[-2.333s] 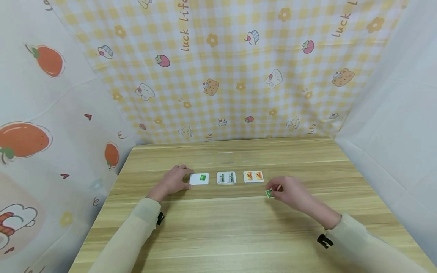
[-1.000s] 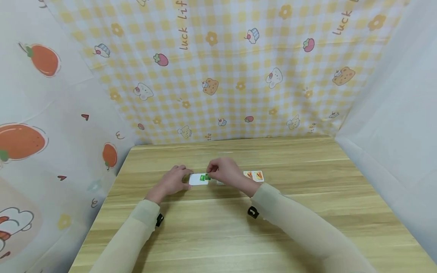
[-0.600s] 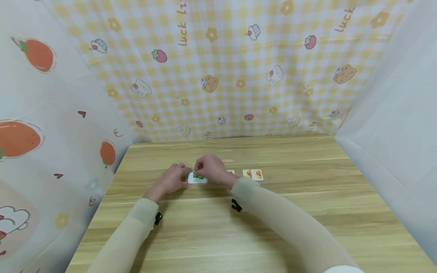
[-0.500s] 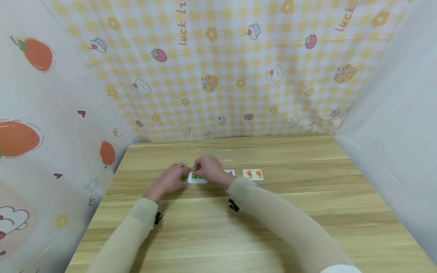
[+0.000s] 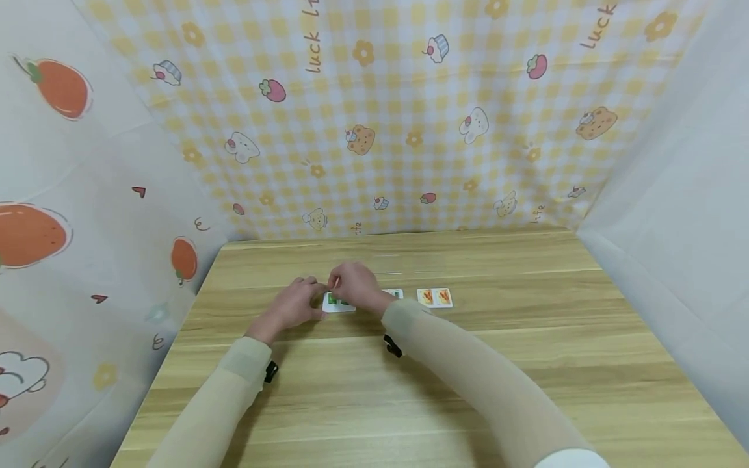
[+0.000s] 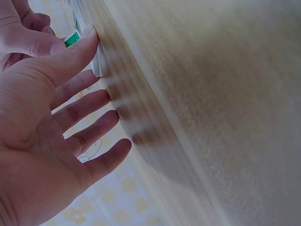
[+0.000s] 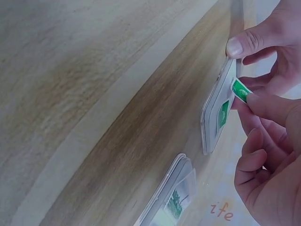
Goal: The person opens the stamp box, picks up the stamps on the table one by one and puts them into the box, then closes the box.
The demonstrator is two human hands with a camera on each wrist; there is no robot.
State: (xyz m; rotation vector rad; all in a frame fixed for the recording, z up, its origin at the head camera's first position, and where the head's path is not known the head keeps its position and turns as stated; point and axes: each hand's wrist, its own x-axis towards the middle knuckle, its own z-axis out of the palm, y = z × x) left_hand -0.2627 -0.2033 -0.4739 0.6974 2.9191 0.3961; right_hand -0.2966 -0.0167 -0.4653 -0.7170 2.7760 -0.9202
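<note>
A white card stack (image 5: 339, 309) with rounded corners lies on the table. My left hand (image 5: 292, 304) holds its left end between thumb and index finger, the other fingers spread behind, as the left wrist view shows. My right hand (image 5: 357, 286) reaches over the stack's far side and pinches a small green stamp (image 7: 240, 89) between thumb and index finger. That stamp is tilted, its lower edge right at the card's face. Beside it on the same card sits another green stamp (image 7: 223, 114). In the head view the right hand's fingertips hide the pinched stamp.
Right of this stack lies a second card stack (image 7: 175, 195) with a green landscape picture, partly covered by my right wrist in the head view. Further right is a card with two orange pictures (image 5: 435, 298). Faint clear plates (image 5: 387, 263) lie near the back curtain.
My right hand has carried the green stamp leftward from the table's right side to the white card stack, then slid slightly further left. My left hand has stayed on the stack.
</note>
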